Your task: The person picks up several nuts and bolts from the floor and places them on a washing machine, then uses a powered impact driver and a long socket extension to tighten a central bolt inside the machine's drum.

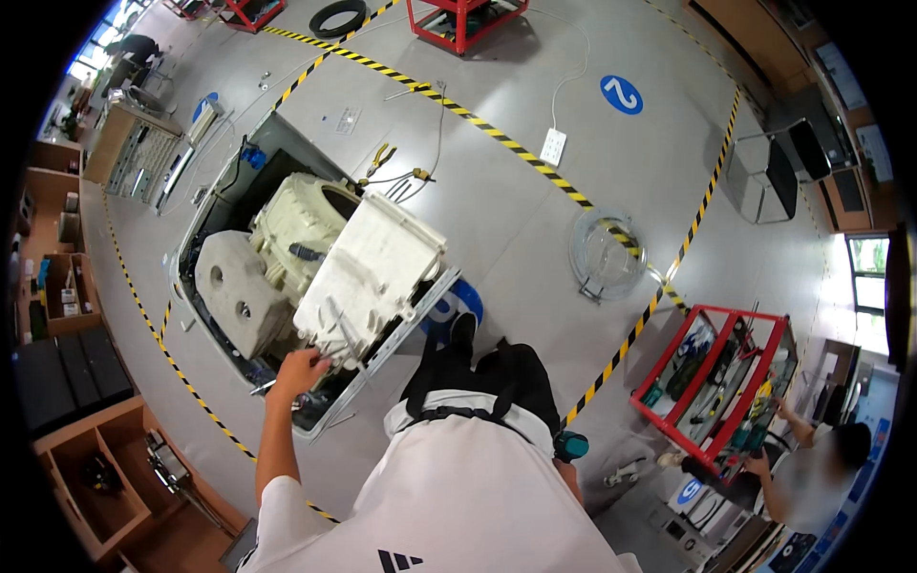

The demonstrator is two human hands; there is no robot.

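An opened washing machine (181, 277) lies on the floor ahead and to the left. Inside it are a cream plastic tub (296, 224) and a grey counterweight block (234, 286) with two holes. A large white plastic housing (377, 263) sits tilted over its near right side. My left hand (301, 371) is at the machine's near edge, just below this housing, its fingers curled together; what they pinch, if anything, is too small to make out. Low beside my right hip, my right hand (567, 473) is closed on a teal and black power tool (571, 445), mostly hidden by my body.
Yellow-handled pliers (382, 158) and loose wiring lie beyond the machine. A round clear door glass (607, 256) rests on striped floor tape, near a white power strip (553, 146). At right, a person (812, 477) reaches into a red tool cart (712, 382). Wooden shelves (124, 477) stand left.
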